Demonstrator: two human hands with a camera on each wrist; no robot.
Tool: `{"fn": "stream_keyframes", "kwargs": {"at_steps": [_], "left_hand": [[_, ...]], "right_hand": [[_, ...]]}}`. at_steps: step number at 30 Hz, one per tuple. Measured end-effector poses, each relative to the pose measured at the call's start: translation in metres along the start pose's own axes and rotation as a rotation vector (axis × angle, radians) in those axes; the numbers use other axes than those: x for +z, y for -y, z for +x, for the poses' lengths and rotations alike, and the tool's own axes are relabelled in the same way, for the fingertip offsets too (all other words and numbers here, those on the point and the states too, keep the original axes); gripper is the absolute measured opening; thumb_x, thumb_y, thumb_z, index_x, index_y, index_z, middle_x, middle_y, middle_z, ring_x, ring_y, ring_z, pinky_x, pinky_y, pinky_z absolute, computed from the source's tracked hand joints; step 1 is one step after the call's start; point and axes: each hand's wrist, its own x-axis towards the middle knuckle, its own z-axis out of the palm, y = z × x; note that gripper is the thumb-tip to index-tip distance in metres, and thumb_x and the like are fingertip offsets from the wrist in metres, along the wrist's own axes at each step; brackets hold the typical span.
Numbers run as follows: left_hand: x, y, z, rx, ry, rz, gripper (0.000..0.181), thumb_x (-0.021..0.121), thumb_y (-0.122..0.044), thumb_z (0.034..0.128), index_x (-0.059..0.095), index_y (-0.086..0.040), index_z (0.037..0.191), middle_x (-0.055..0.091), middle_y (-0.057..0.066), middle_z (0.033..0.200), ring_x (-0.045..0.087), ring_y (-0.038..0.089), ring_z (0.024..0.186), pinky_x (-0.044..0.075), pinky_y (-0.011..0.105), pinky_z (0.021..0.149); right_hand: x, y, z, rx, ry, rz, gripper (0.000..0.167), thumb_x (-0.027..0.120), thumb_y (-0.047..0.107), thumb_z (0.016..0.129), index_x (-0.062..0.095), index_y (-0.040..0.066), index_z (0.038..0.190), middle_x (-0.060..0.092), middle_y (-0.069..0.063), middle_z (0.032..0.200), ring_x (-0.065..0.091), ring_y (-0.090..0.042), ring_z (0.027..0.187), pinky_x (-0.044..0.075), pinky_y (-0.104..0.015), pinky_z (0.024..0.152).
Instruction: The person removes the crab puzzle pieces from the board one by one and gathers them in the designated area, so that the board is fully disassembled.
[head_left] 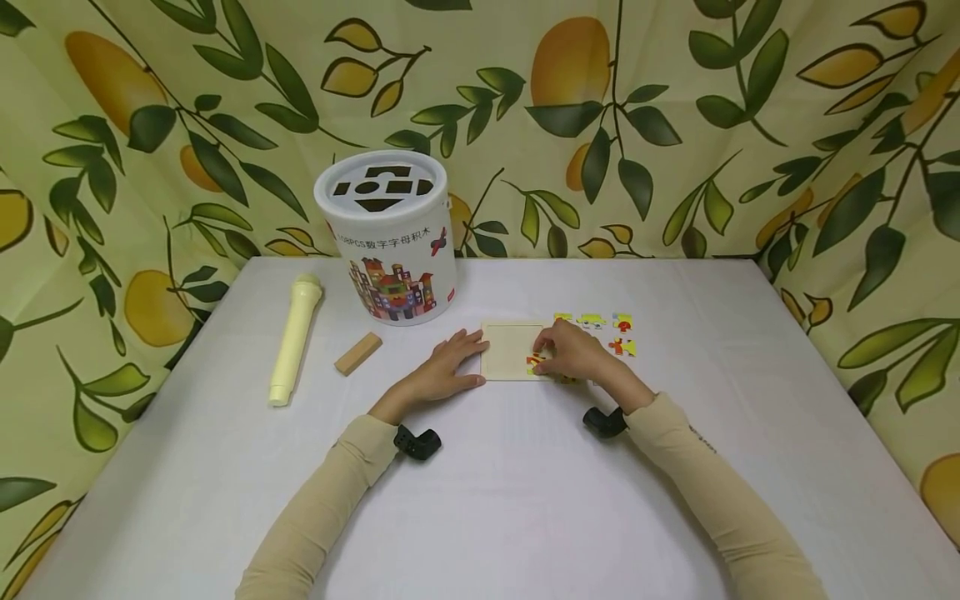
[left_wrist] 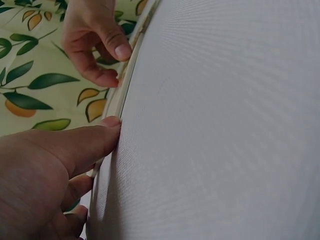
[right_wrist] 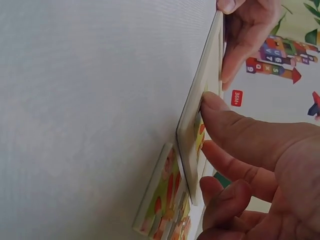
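Note:
A square wooden puzzle board lies flat on the table. My left hand rests at its left edge, fingers extended, with the thumb touching the near left corner. At the board's near right corner, my right hand pinches a red and yellow puzzle piece between thumb and fingers. In the right wrist view that puzzle piece stands against the board's surface, partly covered by the thumb. More jigsaw pieces lie just right of the board, some hidden beneath the right hand.
A white lidded bucket with shaped holes stands at the back left. In front of it lies a small wooden block. A cream microphone-shaped stick is farther left. Patterned curtain surrounds the white table.

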Motion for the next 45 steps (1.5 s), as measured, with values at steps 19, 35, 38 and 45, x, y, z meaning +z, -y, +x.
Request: {"fn": "stream_keyframes", "kwargs": {"at_steps": [19, 35, 38, 45], "left_hand": [[-0.001, -0.001, 0.0, -0.004, 0.008, -0.009, 0.059, 0.061, -0.023, 0.0882, 0.038, -0.005, 0.139, 0.022, 0.012, 0.152, 0.007, 0.033, 0.143, 0.005, 0.055, 0.112], [-0.002, -0.002, 0.0, 0.007, 0.013, 0.011, 0.06, 0.06, -0.023, 0.0887, 0.036, -0.004, 0.14, 0.02, 0.013, 0.153, 0.007, 0.035, 0.142, 0.005, 0.056, 0.112], [-0.003, -0.001, 0.001, 0.01, 0.01, 0.014, 0.06, 0.059, -0.023, 0.0888, 0.035, -0.005, 0.141, 0.02, 0.013, 0.153, 0.006, 0.035, 0.142, 0.005, 0.056, 0.112], [-0.002, 0.0, 0.0, 0.009, 0.015, -0.003, 0.06, 0.06, -0.023, 0.0881, 0.036, -0.005, 0.14, 0.02, 0.013, 0.153, 0.006, 0.035, 0.142, 0.004, 0.056, 0.112]], "right_hand": [[0.005, -0.01, -0.001, -0.01, -0.112, 0.183, 0.013, 0.072, 0.013, 0.078, 0.064, 0.01, 0.088, 0.064, -0.004, 0.08, 0.056, -0.017, 0.075, 0.044, -0.026, 0.063], [-0.027, -0.052, -0.027, 0.101, -0.168, 0.281, 0.012, 0.066, 0.012, 0.084, 0.065, 0.003, 0.092, 0.062, -0.009, 0.082, 0.053, -0.019, 0.073, 0.042, -0.023, 0.06], [-0.036, -0.07, -0.037, 0.139, -0.181, 0.252, 0.015, 0.065, 0.014, 0.085, 0.064, 0.003, 0.095, 0.062, -0.01, 0.085, 0.051, -0.019, 0.076, 0.042, -0.023, 0.062], [-0.047, -0.101, -0.062, 0.237, -0.175, 0.244, 0.024, 0.065, 0.019, 0.086, 0.062, 0.0, 0.1, 0.06, -0.011, 0.087, 0.05, -0.02, 0.078, 0.043, -0.022, 0.063]]}}
